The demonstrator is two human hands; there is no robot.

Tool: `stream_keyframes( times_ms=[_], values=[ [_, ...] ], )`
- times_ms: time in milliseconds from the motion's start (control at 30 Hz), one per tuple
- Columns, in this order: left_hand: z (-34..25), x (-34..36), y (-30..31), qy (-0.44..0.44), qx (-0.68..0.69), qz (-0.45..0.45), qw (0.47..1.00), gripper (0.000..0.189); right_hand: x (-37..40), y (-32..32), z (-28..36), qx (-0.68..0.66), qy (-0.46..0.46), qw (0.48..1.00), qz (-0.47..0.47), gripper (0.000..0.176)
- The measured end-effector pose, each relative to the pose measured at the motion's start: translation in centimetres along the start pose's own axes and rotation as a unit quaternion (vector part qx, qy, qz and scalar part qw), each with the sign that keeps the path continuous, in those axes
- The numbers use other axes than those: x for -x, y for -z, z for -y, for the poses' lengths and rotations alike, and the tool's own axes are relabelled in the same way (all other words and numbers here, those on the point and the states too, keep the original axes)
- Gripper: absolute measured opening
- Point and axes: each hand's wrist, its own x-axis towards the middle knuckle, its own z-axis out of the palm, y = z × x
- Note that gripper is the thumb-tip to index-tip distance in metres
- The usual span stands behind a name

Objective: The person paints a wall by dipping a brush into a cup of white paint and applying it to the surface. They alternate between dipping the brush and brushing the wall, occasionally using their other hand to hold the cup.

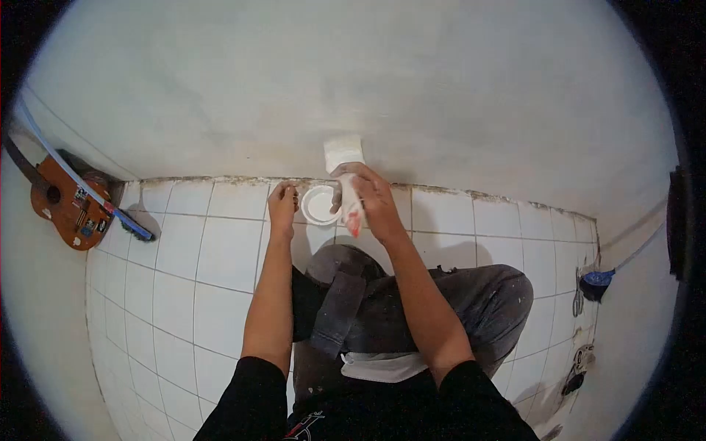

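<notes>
My right hand [368, 197] is wrapped round a whitish tool [351, 198] with a red end, which looks like a brush or scraper. A white patch [343, 152] shows on the wall just above this hand; whether it is the tool's head or a mark is hard to tell. My left hand [283, 204] has its fingers curled, left of a round white container [321, 206] on the tiled floor. Whether that hand touches the container, or holds anything, is not visible. The container stands between my two hands, near the foot of the wall.
The pale wall [243, 95] rises in front of me from the tiled floor [224, 301]. On the left lean a guitar [66, 198] and a blue broom [132, 224]. A blue brush [597, 279] stands at the right wall, with dark items [577, 375] below it.
</notes>
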Motion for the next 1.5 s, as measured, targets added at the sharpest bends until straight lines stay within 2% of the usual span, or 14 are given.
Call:
stream_keyframes(
  times_ms=[33,200,267,300,333,400,433,500,533,633,867,1000,1067,1500],
  values=[
    [-0.2,0.1,-0.1,0.008,-0.01,-0.007,1.0,0.018,0.2,-0.1,0.6,-0.066,0.008,0.998,0.017,0.028],
    [-0.3,0.3,-0.2,0.001,0.013,-0.01,1.0,0.017,0.4,0.2,1.5,-0.018,0.037,0.999,-0.02,0.021],
    [-0.6,0.3,-0.2,0.004,-0.002,0.0,1.0,0.017,-0.1,0.6,1.0,0.276,0.215,0.936,-0.039,0.018],
    [-0.7,0.6,-0.5,-0.006,0.016,-0.012,1.0,0.017,0.4,0.0,1.8,0.257,0.131,0.953,-0.092,0.019],
    [-0.7,0.6,-0.6,-0.002,0.022,-0.018,1.0,0.017,0.4,-0.4,2.3,0.26,0.127,0.953,-0.084,0.019],
    [-0.9,0.5,-0.6,0.002,0.034,0.002,0.999,0.017,0.3,-0.8,2.8,0.238,0.183,0.936,-0.186,0.019],
    [-1.0,0.5,-0.6,0.001,0.022,-0.002,1.0,0.017,0.1,-0.6,2.5,0.24,0.179,0.937,-0.178,0.019],
    [-1.1,0.5,-0.6,0.002,0.047,-0.012,0.999,0.017,-0.3,0.2,2.0,0.171,0.169,0.937,-0.254,0.021],
    [-1.1,0.4,-0.7,-0.002,0.067,-0.015,0.998,0.017,-0.5,0.4,1.9,0.173,0.166,0.939,-0.247,0.021],
    [-0.9,0.3,-0.8,0.01,0.09,-0.024,0.996,0.018,-0.7,0.3,1.6,0.342,0.128,0.904,-0.221,0.024],
    [-0.7,0.0,-0.5,0.009,0.116,0.001,0.993,0.012,-2.0,-2.7,-1.0,0.451,0.148,0.867,-0.152,0.026],
    [-0.6,-0.1,-0.4,0.03,0.138,-0.001,0.99,0.013,-1.9,-2.9,-2.4,0.485,0.129,0.859,-0.106,0.028],
    [-0.3,-0.2,-0.5,0.036,0.146,-0.006,0.989,0.015,-1.7,-3.0,-2.5,0.543,0.077,0.832,-0.084,0.027],
    [0.2,-0.4,-0.3,0.018,0.132,-0.015,0.991,0.016,-1.8,-2.7,-3.9,0.555,0.096,0.822,-0.08,0.026]
  ],
)
